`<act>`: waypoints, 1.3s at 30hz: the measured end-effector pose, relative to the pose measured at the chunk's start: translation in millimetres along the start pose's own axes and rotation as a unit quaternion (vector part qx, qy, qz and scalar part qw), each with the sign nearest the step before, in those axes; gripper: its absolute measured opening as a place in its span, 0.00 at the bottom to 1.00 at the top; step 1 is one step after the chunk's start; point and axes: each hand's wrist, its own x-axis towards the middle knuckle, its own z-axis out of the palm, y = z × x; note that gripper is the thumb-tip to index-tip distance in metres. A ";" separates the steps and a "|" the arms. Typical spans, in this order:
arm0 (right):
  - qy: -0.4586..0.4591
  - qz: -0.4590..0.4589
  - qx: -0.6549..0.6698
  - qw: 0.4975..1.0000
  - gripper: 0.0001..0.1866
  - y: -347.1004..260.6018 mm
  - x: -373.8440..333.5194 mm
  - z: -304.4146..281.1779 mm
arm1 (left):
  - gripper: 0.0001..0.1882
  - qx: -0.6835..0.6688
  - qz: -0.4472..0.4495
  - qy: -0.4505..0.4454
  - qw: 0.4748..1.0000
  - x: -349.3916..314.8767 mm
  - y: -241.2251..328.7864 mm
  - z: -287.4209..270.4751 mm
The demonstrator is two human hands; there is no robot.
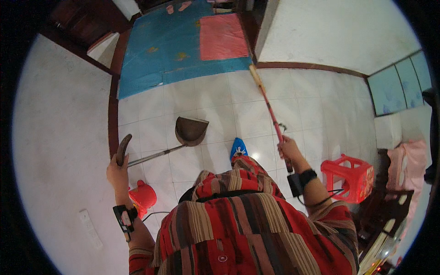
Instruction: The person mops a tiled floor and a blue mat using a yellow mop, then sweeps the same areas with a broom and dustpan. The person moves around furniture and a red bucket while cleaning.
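My left hand point(118, 176) is closed round the curved dark grip of a long-handled dustpan point(190, 133). Its metal rod slants down to a brown pan that looks to be resting on the floor tiles ahead of me. My right hand point(288, 151) grips the red stick of a broom point(271, 110). The pale yellowish broom head lies far forward, at the near right corner of a blue mat point(156, 50). A good gap separates the broom head from the dustpan.
On the mat lies a pink cloth point(223, 36), with pink slippers point(178, 8) beyond. A red plastic stool point(348, 178) stands at my right, a red plastic object point(143, 196) by my left forearm. Walls border both sides. My shoe point(238, 147) has a blue cover.
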 end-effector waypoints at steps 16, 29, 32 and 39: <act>-0.156 -0.026 -0.360 0.919 0.24 -119.2 104.4 53.3 | 0.15 0.033 0.027 -0.024 0.999 203.7 85.2 74.9; -0.124 0.112 -0.108 0.980 0.29 -240.5 73.1 88.7 | 0.18 -0.078 -0.044 -0.302 0.949 299.2 100.9 67.7; -0.106 0.046 -0.133 0.984 0.13 -259.6 106.7 115.7 | 0.18 -0.048 0.026 -0.232 0.971 294.8 96.7 68.7; -0.109 0.077 -0.215 0.967 0.04 -281.7 147.0 183.5 | 0.18 -0.018 0.051 -0.190 0.980 292.1 87.6 73.9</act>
